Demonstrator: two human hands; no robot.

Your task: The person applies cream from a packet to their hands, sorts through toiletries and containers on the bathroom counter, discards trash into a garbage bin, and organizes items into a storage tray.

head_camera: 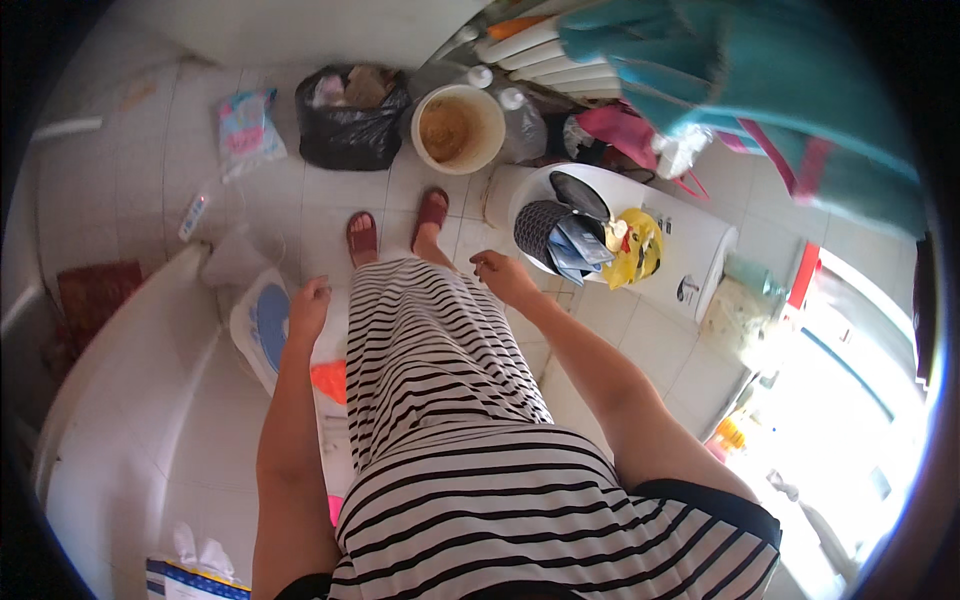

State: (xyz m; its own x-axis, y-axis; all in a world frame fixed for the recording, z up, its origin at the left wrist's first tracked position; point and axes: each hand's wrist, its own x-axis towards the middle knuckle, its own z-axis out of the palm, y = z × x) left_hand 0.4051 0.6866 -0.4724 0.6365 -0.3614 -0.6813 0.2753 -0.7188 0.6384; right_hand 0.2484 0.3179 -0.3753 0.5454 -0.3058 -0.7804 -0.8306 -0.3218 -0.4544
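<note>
My left hand [309,309] hangs at my side with loosely bent fingers and nothing visible in it. It is nearest to a blue-and-white oval plastic item [268,321], which the forearm partly overlaps. My right hand [504,276] is held away from my striped dress [427,360], its fingers loosely apart and empty. To its right is a white rounded appliance [679,247]. A black patterned basket [540,227], blue packets [579,244] and a yellow plastic bag [636,251] rest on it. My feet, in dark red slippers [363,238], stand on the tiled floor.
Ahead are a black garbage bag [349,139], a cream bucket [487,135] with brown staining inside and clear plastic bottles [525,127]. A pink-and-blue package [251,135] and a power strip [193,217] lie left. Teal cloth [750,75] hangs by a white radiator [555,60].
</note>
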